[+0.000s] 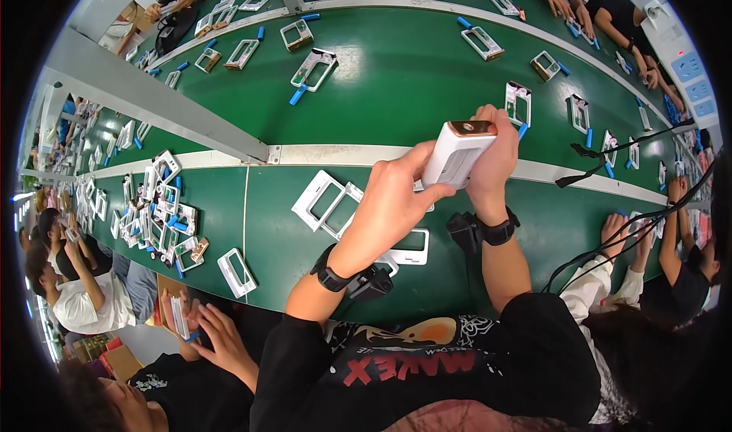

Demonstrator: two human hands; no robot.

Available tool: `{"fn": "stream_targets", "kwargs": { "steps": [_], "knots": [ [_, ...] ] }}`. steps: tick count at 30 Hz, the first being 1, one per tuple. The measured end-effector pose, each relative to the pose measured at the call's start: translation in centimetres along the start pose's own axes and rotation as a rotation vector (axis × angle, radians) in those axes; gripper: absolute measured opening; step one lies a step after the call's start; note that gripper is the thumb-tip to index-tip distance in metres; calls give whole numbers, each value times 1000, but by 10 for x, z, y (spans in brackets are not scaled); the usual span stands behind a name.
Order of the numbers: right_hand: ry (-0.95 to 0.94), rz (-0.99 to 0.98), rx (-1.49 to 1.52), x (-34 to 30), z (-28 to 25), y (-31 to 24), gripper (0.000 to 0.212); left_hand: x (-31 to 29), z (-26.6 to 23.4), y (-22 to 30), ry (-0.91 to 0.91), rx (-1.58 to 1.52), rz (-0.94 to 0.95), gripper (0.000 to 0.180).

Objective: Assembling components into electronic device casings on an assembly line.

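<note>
Holding white housing between left grip and right grip, raised above green desk with copper-coloured end up. Pinched by left grip from its side, with thumb across near end and fingers along flank; opened only to the width of the housing. Curled close against the other side by right grip, with fingers bent; cannot tell how firmly, with thumb hidden.

Could slip down between both grips if squeezed unevenly or if eased at the left thumb, judging by smooth-looking sides. Might then strike white frames lying under and just left of left grip, or pale rail running beyond, and get scratched or chipped. Could scuff the copper-coloured end if rubbed by fingers of right grip. Could also snag a frame with wrist device, low behind left grip, if lowered carelessly, and drag it toward the near edge.
</note>
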State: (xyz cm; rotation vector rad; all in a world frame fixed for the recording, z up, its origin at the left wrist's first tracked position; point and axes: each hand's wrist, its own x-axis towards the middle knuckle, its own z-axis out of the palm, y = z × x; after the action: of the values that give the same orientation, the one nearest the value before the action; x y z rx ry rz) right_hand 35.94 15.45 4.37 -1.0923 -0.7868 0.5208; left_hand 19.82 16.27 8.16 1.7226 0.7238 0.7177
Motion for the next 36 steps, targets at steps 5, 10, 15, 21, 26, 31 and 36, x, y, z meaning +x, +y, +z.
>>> {"fn": "stream_targets", "kwargs": {
  "steps": [5,10,15,21,26,31,36],
  "knots": [
    [91,62,42,2,-3,-2,38,0,3,-2,-60,69,-103,44],
    [72,111,-41,-2,-2,1,48,-1,-1,-1,-27,65,-154,42],
    [70,96,-57,-23,9,9,66,1,-5,-10,96,-135,-40,44],
    [-24,-106,-90,-28,15,2,70,-10,0,4,162,-56,41,52],
    [-183,-76,2,-28,2,10,82,-13,5,5,199,214,214,56],
    [-178,-133,31,-27,-4,19,83,-15,13,5,238,381,191,57],
    [-288,-102,149,-18,-19,27,82,-11,18,2,268,447,260,59]
  ]
}}
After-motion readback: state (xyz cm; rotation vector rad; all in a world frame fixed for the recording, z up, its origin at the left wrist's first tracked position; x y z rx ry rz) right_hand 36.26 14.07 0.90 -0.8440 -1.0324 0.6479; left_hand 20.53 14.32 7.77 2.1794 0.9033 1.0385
